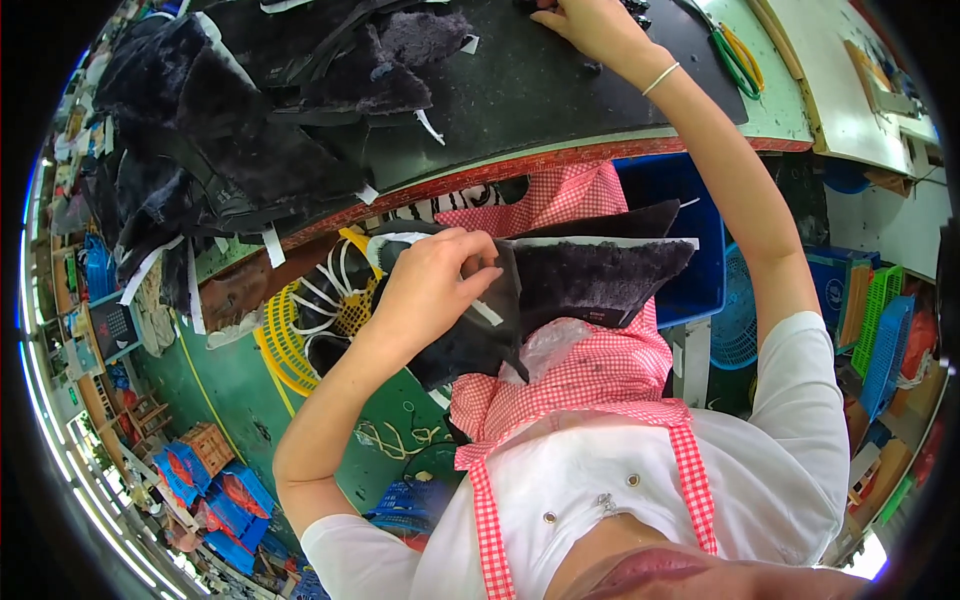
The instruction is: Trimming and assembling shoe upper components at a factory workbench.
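Setting: a small garment or footwear workshop, not a home. Evidence: a long desk covered with a dark work mat and edged in red, heaped with cut pieces of black fleecy fabric carrying white paper tags; the worker wears a red checked apron with more fleece pieces in the lap. Around the desk: blue plastic crates and a yellow basket on a green floor, coloured baskets at right, green and yellow bands on the desk.
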A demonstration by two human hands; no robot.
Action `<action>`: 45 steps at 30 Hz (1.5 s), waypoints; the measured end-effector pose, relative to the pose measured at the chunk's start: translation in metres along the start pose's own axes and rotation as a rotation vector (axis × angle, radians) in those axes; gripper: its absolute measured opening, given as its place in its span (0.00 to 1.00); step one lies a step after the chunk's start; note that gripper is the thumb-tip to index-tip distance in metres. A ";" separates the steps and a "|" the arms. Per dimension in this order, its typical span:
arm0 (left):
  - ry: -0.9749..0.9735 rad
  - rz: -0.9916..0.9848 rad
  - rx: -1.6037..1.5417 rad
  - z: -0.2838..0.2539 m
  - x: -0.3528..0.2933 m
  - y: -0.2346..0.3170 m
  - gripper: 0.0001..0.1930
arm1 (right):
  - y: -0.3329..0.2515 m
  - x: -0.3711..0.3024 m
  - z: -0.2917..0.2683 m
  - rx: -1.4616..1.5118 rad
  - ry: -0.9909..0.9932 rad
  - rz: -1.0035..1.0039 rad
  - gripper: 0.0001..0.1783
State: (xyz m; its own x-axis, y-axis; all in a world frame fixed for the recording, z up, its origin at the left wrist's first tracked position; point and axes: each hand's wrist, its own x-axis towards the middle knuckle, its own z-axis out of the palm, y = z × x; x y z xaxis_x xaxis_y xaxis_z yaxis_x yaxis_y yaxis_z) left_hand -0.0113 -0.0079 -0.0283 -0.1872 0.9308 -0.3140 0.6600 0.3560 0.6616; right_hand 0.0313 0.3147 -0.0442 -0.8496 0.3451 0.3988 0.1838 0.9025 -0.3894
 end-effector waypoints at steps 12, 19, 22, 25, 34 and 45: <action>0.094 -0.163 -0.511 0.015 -0.016 -0.007 0.05 | 0.005 0.005 -0.009 0.369 0.121 -0.211 0.10; 0.143 -0.144 -0.582 0.017 -0.014 -0.020 0.08 | -0.064 -0.081 -0.015 0.895 -0.467 0.133 0.08; 0.141 -0.135 -0.607 0.017 -0.010 -0.018 0.08 | -0.104 -0.125 -0.019 1.012 -0.685 0.375 0.07; 0.137 -0.101 -0.572 0.016 -0.007 -0.013 0.08 | -0.113 -0.144 -0.010 0.868 -0.608 0.254 0.07; 0.169 -0.078 -0.584 0.018 -0.009 -0.014 0.08 | -0.124 -0.148 0.001 1.045 -0.522 0.352 0.09; 0.171 -0.064 -0.611 0.019 -0.011 -0.016 0.08 | -0.113 -0.147 0.004 1.122 -0.529 0.330 0.11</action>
State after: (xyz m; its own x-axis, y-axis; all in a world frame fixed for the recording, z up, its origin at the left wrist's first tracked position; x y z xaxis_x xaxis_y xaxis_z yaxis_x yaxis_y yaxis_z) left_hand -0.0063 -0.0256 -0.0482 -0.3590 0.8884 -0.2862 0.1193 0.3479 0.9299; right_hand 0.1331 0.1608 -0.0622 -0.9830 0.1328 -0.1265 0.1269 -0.0052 -0.9919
